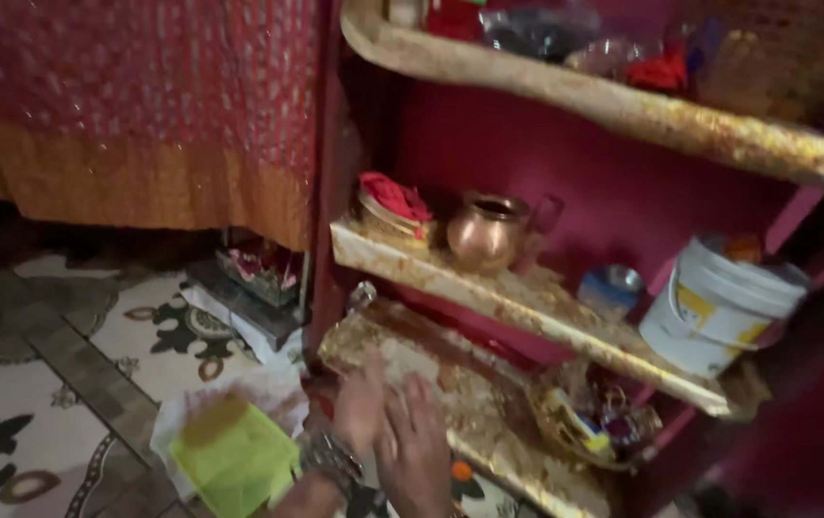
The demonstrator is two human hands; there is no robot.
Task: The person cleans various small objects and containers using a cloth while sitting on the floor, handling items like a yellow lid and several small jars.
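Gritty bottom shelf (489,422) | left hand (359,403), right hand (417,446) flat | fingers released

This looks like a home, at a small prayer or storage nook: magenta-painted built-in shelves (527,297) hold a copper water pot (486,230), a white plastic bucket (714,307) and trinkets, beside a red and gold cloth (134,105) and patterned floor tiles (67,336).

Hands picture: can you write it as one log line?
left hand: on bottom shelf | right hand: beside it | green box: on floor
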